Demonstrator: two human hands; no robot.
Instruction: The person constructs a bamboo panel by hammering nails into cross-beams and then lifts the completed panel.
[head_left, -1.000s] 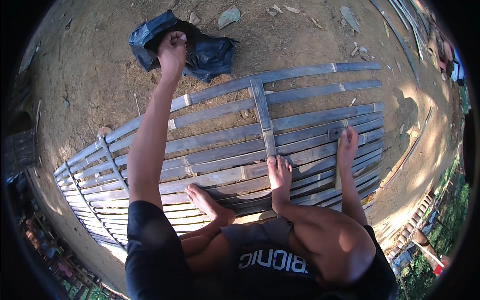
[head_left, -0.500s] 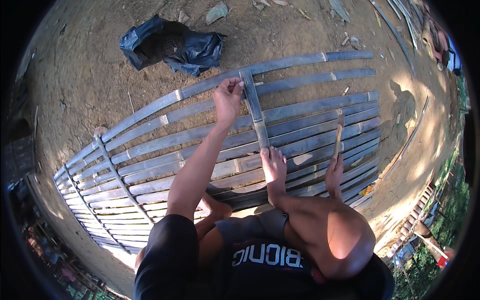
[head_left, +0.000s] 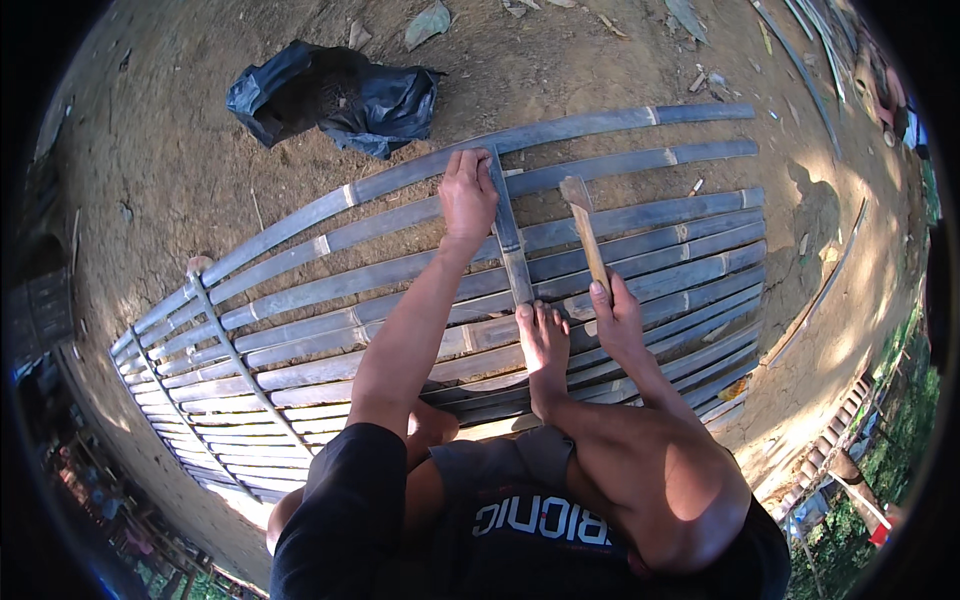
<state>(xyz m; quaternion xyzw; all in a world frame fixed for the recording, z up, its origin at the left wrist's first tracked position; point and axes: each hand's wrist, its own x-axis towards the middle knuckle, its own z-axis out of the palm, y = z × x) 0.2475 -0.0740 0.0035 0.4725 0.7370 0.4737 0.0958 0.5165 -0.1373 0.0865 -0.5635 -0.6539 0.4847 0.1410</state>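
Split-bamboo slats lie on the ground in long, spaced rows, with a short bamboo crosspiece laid over them. At the crosspiece's far end is my left hand, its fingers bent and pressed together beside the outermost slat. Whatever those fingers pinch is hidden. My right hand is closed around the wooden handle of a hammer, whose head is raised to the right of the crosspiece. My bare foot presses on the crosspiece's near end.
Two thin crosspieces span the slats at the left. A crumpled black plastic bag lies open on the dirt beyond. Dry leaves are scattered farther off. Loose bamboo strips lie on the right.
My right hand has brought the hammer up and leftward, nearer the crosspiece. My left hand has turned over, its fingers now curled down at the crosspiece's far end.
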